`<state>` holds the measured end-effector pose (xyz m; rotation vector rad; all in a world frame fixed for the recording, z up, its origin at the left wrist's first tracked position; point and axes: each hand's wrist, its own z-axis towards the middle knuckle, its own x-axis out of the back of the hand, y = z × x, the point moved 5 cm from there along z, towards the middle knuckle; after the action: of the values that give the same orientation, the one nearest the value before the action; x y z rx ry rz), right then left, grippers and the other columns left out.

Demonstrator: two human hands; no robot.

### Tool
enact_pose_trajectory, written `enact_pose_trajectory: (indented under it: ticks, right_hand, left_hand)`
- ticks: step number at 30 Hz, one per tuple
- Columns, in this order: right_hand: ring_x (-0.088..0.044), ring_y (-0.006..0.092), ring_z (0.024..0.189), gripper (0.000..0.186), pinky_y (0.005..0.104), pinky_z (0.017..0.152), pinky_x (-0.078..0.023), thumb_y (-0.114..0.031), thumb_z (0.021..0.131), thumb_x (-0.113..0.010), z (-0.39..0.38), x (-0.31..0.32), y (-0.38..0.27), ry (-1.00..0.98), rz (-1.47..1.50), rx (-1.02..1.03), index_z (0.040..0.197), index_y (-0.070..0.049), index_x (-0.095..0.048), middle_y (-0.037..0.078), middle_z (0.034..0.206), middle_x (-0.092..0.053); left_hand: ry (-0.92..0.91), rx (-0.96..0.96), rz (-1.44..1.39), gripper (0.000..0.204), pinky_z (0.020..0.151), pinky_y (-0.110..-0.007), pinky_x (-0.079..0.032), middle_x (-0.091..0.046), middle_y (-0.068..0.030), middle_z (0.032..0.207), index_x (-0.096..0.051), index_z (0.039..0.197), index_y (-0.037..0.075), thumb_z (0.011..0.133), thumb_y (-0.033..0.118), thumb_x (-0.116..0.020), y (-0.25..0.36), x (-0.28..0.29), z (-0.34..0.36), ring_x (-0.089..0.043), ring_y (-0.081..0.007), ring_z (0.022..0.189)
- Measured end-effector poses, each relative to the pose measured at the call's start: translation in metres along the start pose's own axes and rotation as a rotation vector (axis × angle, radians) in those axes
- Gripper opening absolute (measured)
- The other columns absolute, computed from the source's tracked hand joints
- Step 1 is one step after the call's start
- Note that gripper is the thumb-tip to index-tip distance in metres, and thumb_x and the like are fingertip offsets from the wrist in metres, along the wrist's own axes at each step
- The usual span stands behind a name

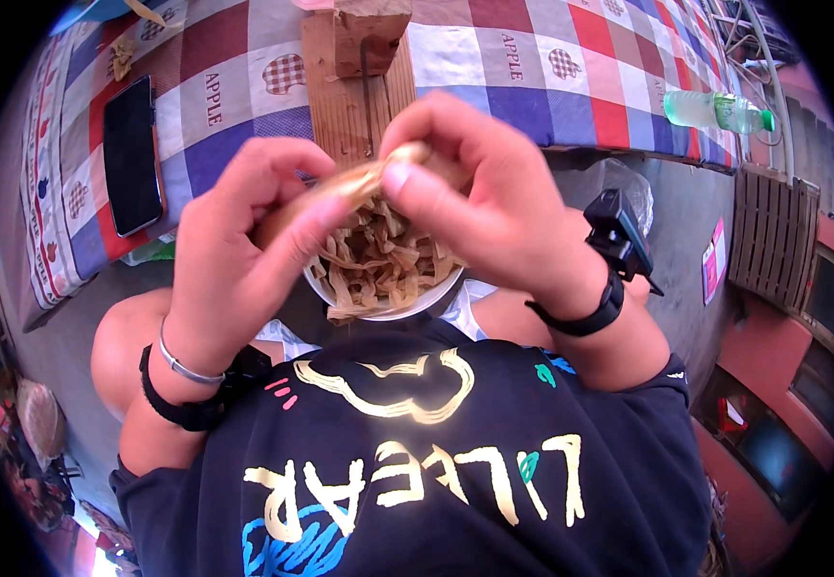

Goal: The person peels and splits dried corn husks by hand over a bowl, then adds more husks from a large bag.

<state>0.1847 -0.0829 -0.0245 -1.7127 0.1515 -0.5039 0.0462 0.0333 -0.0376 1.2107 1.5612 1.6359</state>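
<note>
Above a white bowl [433, 300] between my knees, my left hand [234, 226] and my right hand [494, 197] are closed on one tan, leaf-like strip [364, 180]. My left thumb lies along the strip's near side. At its other end, my right thumb and fingers pinch it; that end is slightly blurred. Many curled tan strips [393, 258] of similar colour fill the bowl, some lapping over its rim. Just beyond my hands stands a wooden block [371, 40] on a plank, with a thin metal rod [366, 101] running down it.
A checked cloth covers the table [580, 106] ahead. On it, a black phone [133, 154] lies at left and a green-capped clear bottle [715, 112] at right. A small tan scrap [121, 58] sits beyond the phone. A slatted wooden stool [771, 236] stands at far right.
</note>
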Motion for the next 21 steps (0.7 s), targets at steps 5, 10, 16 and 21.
enact_pose_trajectory:
  ticks: [5, 10, 16, 21]
  right_hand:
    - [-0.053, 0.0090, 0.067, 0.020, 0.0252, 0.061, -0.044, -0.019, 0.088, -0.061, 0.019, 0.007, 0.013, 0.032, -0.012, -0.064, 0.093, 0.000, -0.059, 0.004, 0.073, -0.059]
    - [-0.061, 0.0180, 0.065, 0.025, 0.0302, 0.061, -0.048, -0.022, 0.086, -0.063, 0.034, 0.016, 0.025, 0.203, -0.141, 0.101, 0.095, 0.002, -0.061, 0.014, 0.075, -0.065]
    - [-0.061, 0.0238, 0.063, 0.027, 0.0331, 0.062, -0.049, -0.022, 0.085, -0.064, 0.039, 0.020, 0.040, 0.275, -0.202, 0.125, 0.095, 0.002, -0.061, 0.017, 0.077, -0.065]
    - [-0.058, 0.0156, 0.070, 0.022, 0.0275, 0.069, -0.047, -0.020, 0.087, -0.064, 0.037, 0.012, 0.043, 0.197, -0.576, 0.077, 0.094, 0.001, -0.062, 0.009, 0.082, -0.063]
  left_hand:
    - [0.127, -0.095, 0.112, 0.018, 0.061, -0.018, -0.041, -0.057, -0.0004, 0.073, -0.057, 0.102, 0.001, 0.090, 0.012, -0.064, -0.003, 0.010, 0.017, -0.049, -0.0038, 0.066]
    - [0.190, -0.165, 0.090, 0.015, 0.063, -0.021, -0.042, -0.057, -0.0025, 0.076, -0.057, 0.100, 0.000, 0.090, 0.010, -0.062, -0.015, 0.008, 0.039, -0.050, -0.0058, 0.070]
    - [0.182, -0.218, 0.213, 0.013, 0.063, -0.028, -0.045, -0.060, -0.0093, 0.075, -0.056, 0.097, 0.002, 0.089, 0.011, -0.060, -0.023, 0.000, 0.056, -0.057, -0.0180, 0.067]
    - [0.129, -0.261, 0.459, 0.011, 0.066, -0.034, -0.047, -0.062, -0.0162, 0.079, -0.055, 0.095, 0.001, 0.088, 0.010, -0.058, -0.034, -0.008, 0.058, -0.061, -0.0308, 0.073]
